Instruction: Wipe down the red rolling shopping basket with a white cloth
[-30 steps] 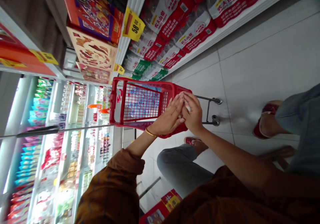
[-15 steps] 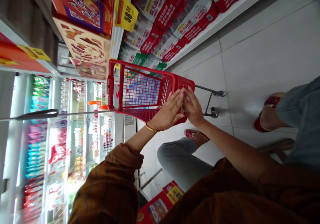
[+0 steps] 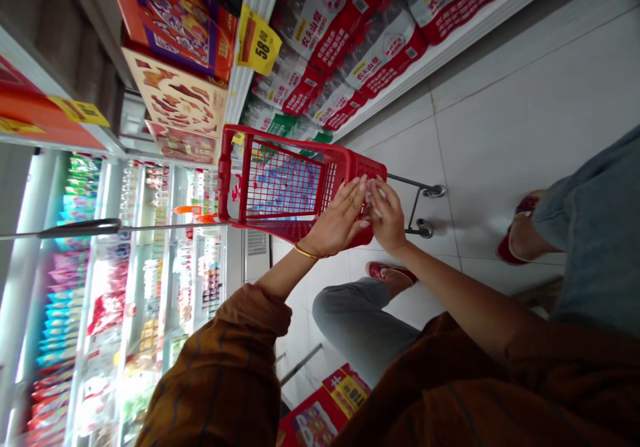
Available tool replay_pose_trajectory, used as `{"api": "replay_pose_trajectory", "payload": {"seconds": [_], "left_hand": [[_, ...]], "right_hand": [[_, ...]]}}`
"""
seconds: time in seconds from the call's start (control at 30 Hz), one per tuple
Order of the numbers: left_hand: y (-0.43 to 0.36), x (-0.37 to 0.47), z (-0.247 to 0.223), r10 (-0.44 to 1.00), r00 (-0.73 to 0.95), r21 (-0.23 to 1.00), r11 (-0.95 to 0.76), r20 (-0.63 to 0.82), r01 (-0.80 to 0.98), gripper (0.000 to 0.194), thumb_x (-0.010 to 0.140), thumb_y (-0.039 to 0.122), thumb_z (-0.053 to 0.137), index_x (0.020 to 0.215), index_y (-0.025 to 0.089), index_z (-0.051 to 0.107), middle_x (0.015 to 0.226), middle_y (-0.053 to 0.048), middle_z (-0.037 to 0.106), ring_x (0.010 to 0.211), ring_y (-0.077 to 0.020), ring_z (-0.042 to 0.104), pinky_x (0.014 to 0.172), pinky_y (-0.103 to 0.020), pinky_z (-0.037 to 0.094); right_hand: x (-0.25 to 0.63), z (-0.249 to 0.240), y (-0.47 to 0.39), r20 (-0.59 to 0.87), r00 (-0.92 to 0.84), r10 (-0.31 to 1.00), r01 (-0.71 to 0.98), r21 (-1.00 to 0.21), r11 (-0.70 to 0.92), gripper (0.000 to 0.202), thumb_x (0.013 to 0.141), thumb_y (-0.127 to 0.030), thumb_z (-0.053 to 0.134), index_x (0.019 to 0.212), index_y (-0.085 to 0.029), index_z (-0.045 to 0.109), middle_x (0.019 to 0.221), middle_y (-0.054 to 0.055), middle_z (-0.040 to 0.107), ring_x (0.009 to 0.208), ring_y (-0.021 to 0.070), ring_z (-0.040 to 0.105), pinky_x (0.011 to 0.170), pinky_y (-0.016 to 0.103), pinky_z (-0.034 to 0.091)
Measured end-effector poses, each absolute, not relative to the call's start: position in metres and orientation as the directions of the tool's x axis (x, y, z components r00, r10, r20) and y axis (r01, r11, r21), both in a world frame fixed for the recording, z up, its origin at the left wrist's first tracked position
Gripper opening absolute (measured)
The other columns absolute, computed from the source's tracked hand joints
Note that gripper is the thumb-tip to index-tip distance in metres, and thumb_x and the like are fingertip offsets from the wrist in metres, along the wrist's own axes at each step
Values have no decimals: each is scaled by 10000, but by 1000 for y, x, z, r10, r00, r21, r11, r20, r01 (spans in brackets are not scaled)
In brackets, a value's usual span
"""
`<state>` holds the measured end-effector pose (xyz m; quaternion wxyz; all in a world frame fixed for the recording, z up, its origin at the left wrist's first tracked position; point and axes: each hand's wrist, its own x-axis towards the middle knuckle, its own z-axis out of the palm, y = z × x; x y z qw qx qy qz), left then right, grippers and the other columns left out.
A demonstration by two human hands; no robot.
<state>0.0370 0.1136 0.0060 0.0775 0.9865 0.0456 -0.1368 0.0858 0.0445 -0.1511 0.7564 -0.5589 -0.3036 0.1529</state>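
Observation:
My left hand [image 3: 343,214], with a gold bangle [image 3: 309,252] at the wrist, shows its back. Its fingers are stretched out and hold nothing that I can see. Against its fingertips rests my right hand [image 3: 387,217], fingers loosely bent and partly apart; the space between the palms is hidden. Both hands appear in front of a red shopping cart [image 3: 280,222] with a mesh basket and grey legs on wheels [image 3: 425,228]. Through the mesh, blue-printed clear packaging shows. Whether the hands touch the cart I cannot tell.
The view is turned sideways. Shelves hold packs of bottled water [image 3: 377,60] and gift boxes [image 3: 175,94] with a yellow price tag [image 3: 259,40]. Lit cooler shelves [image 3: 135,287] are at left. A red box [image 3: 313,420] lies near my sleeve. Tiled floor [image 3: 505,120] extends right.
The view has shifted slightly, so the shelves sit a little further right and lower. My hands stay together at nearly the same spot, the right fingers slightly moved.

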Motion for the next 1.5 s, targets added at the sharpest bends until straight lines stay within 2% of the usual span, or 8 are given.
{"api": "replay_pose_trajectory", "payload": {"seconds": [0.17,0.37,0.67,0.8,0.97,1.2,1.33,1.5], "left_hand": [[111,37,5,94,960,150,-979,-265,137,701,982,489,250,1516,184,-87,1604,-166,81,1484,-284,45,1190,-546,159],[110,35,4,112,958,113,-983,-265,146,700,983,483,259,1519,165,-59,1598,-174,108,1485,-274,51,1191,-549,154],[113,22,8,162,938,-18,-986,-307,165,595,986,395,343,1499,130,198,1482,-188,407,1468,-295,158,1170,-594,190],[111,18,7,190,934,-20,-981,-303,193,586,989,406,318,1501,148,196,1483,-170,412,1467,-292,161,1172,-601,187],[106,17,5,180,950,41,-980,-255,196,637,988,437,296,1515,124,123,1530,-194,317,1474,-282,133,1181,-566,196],[105,17,5,169,949,52,-981,-268,189,634,991,432,287,1522,154,78,1535,-183,312,1481,-278,88,1177,-578,198],[104,15,7,187,935,13,-980,-300,200,623,988,434,297,1515,151,121,1509,-178,366,1478,-287,107,1174,-601,185],[101,17,10,188,926,-45,-982,-327,183,571,978,438,344,1460,136,301,1445,-160,468,1469,-297,155,1162,-613,221]], "right_hand": [[90,-129,47,331,738,588,86,-911,404,478,975,-366,393,1449,-308,360,1456,68,453,1384,252,391,1135,495,380],[88,-155,55,401,687,607,112,-883,456,444,964,-335,444,1403,-267,436,1451,83,470,1404,240,358,1139,485,373],[69,-198,49,181,729,660,-35,-953,300,394,951,-335,435,1318,-234,537,1346,98,561,1315,230,477,1058,457,462],[67,-173,50,247,739,627,27,-940,339,427,956,-278,408,1376,-252,479,1374,102,525,1312,217,478,1090,458,433],[68,-138,52,279,736,617,13,-917,399,465,963,-342,429,1425,-296,408,1433,79,478,1343,240,448,1112,467,419],[69,-157,55,324,695,642,43,-910,412,423,971,-319,417,1387,-264,459,1423,93,500,1356,235,432,1095,485,430],[67,-167,56,326,679,658,56,-917,396,424,963,-324,433,1381,-258,469,1415,101,509,1352,245,437,1070,490,452],[64,-174,56,322,691,647,48,-914,403,404,958,-316,442,1353,-255,501,1386,109,536,1317,249,478,1038,485,477]]}}
